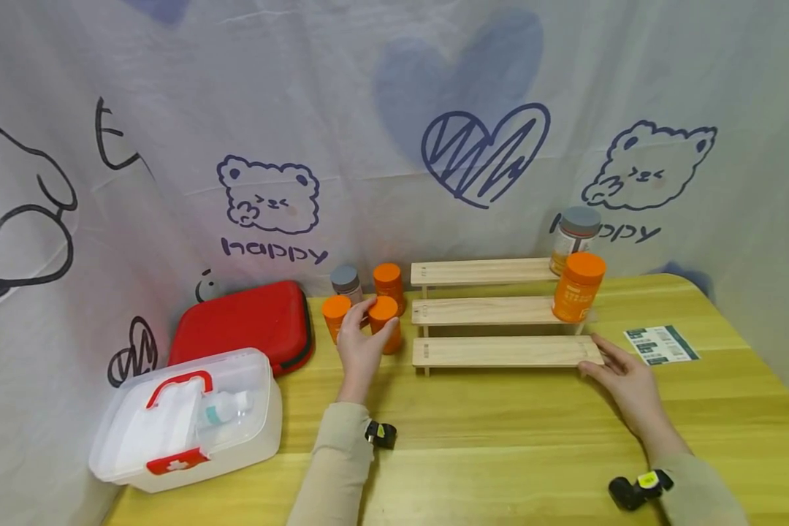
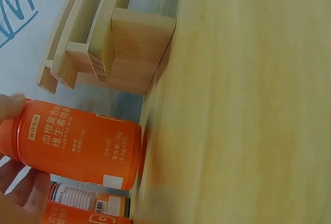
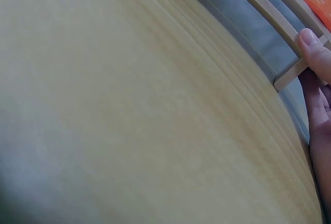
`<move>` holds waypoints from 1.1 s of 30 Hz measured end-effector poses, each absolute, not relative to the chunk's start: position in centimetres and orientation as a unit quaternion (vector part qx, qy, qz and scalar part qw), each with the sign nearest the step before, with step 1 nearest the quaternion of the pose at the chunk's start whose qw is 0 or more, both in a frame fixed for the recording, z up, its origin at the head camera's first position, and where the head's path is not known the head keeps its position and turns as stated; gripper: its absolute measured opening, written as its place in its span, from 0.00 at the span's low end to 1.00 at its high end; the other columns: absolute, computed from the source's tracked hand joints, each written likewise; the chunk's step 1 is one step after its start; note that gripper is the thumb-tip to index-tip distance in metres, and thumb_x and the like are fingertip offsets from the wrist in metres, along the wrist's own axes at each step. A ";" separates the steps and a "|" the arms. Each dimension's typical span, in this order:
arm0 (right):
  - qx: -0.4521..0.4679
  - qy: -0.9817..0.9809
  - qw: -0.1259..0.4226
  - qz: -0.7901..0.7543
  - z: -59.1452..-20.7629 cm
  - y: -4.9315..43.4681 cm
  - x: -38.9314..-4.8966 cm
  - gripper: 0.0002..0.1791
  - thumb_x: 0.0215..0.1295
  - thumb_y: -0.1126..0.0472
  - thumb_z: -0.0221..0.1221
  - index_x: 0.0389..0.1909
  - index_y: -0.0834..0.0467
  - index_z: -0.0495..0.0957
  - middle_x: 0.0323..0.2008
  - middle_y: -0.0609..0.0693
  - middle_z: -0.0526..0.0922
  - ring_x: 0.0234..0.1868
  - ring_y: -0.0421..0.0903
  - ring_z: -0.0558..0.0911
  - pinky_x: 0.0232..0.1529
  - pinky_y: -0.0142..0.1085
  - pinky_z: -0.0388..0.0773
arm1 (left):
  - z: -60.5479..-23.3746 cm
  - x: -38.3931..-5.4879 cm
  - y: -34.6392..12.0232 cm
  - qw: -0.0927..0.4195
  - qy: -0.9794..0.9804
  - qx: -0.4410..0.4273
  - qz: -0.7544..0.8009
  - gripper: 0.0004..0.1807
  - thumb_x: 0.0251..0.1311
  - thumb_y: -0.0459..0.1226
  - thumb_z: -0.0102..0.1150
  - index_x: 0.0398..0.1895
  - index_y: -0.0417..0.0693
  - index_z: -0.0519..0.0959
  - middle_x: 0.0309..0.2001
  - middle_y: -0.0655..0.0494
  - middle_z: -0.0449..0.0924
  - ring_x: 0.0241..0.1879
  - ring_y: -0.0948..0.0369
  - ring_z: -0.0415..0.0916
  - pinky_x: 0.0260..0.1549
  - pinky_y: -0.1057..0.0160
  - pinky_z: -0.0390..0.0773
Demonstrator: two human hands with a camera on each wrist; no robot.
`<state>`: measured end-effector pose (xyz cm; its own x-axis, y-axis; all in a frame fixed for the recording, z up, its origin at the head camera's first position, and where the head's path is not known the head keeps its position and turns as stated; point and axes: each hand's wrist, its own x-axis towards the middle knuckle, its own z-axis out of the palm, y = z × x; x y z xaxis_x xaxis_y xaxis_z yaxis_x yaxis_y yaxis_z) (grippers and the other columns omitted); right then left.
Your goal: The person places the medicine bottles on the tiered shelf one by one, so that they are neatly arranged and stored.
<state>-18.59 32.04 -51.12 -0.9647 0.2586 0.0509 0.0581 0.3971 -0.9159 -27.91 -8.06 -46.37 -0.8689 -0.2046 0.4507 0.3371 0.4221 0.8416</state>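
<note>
My left hand (image 1: pixel 358 358) grips an orange supplement bottle (image 2: pixel 80 144) by its lid, at the left of a three-tier wooden rack (image 1: pixel 506 352). Whether the bottle's base touches the table is hard to tell. Around that hand stand two more orange-lidded bottles (image 1: pixel 337 310) and a grey-lidded bottle (image 1: pixel 346 279). The right hand (image 1: pixel 627 383) holds the right end of the rack's lowest tier, thumb on the front edge. On the middle tier's right end stands an orange bottle (image 1: pixel 575 292); behind it, on the top tier, is a grey-capped bottle (image 1: pixel 576 234).
A red zip case (image 1: pixel 243 325) lies at the left, behind a clear first-aid box (image 1: pixel 250 438) with a red handle, holding a small white bottle. Right of the rack lies a flat white-and-green printed sheet (image 1: pixel 662 345). A printed curtain (image 1: pixel 368 146) hangs behind the table.
</note>
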 end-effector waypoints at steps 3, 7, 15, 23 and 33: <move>-0.096 -0.834 0.092 0.536 -51.1 32.0 -18.6 0.42 0.61 0.45 0.62 0.71 0.59 0.59 0.66 0.65 0.64 0.61 0.41 0.71 0.45 0.15 0.68 | -46.5 -28.0 -7.9 0.236 -0.794 -0.025 -0.559 0.26 0.48 0.37 0.74 0.53 0.44 0.80 0.52 0.50 0.77 0.49 0.54 0.76 0.51 0.58 0.75; -0.095 -0.835 0.093 0.534 -51.0 32.0 -18.5 0.43 0.60 0.44 0.62 0.71 0.59 0.59 0.64 0.66 0.65 0.59 0.39 0.72 0.44 0.15 0.68 | -46.4 -28.1 -7.8 0.221 -0.785 -0.015 -0.578 0.25 0.49 0.36 0.73 0.53 0.43 0.79 0.53 0.49 0.77 0.51 0.54 0.75 0.51 0.58 0.75; -0.093 -0.831 0.091 0.541 -51.0 32.1 -18.5 0.42 0.61 0.45 0.62 0.71 0.58 0.59 0.63 0.66 0.67 0.54 0.31 0.73 0.44 0.15 0.69 | -46.4 -28.6 -7.8 0.208 -0.784 -0.025 -0.585 0.24 0.51 0.36 0.71 0.54 0.44 0.79 0.53 0.50 0.76 0.53 0.54 0.74 0.54 0.57 0.74; -0.095 -0.832 0.086 0.540 -50.8 32.1 -18.5 0.42 0.61 0.45 0.62 0.72 0.58 0.58 0.64 0.65 0.66 0.60 0.42 0.72 0.44 0.15 0.69 | -45.9 -28.2 -7.6 0.232 -0.812 -0.046 -0.533 0.28 0.53 0.35 0.70 0.59 0.44 0.75 0.58 0.49 0.73 0.58 0.53 0.70 0.58 0.54 0.69; -0.090 -0.829 0.093 0.544 -51.1 32.2 -18.5 0.42 0.60 0.46 0.63 0.71 0.58 0.59 0.63 0.67 0.66 0.54 0.30 0.72 0.45 0.15 0.69 | -42.6 -27.4 -5.5 0.347 -0.770 -0.121 -0.521 0.27 0.53 0.33 0.69 0.59 0.47 0.75 0.59 0.53 0.71 0.59 0.56 0.67 0.58 0.55 0.67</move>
<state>-18.54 32.19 -51.06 -0.9663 0.2510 0.0566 0.0479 0.3916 -0.9189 -27.40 -5.46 -42.60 -0.7300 -0.1757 0.6605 0.5479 0.4272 0.7192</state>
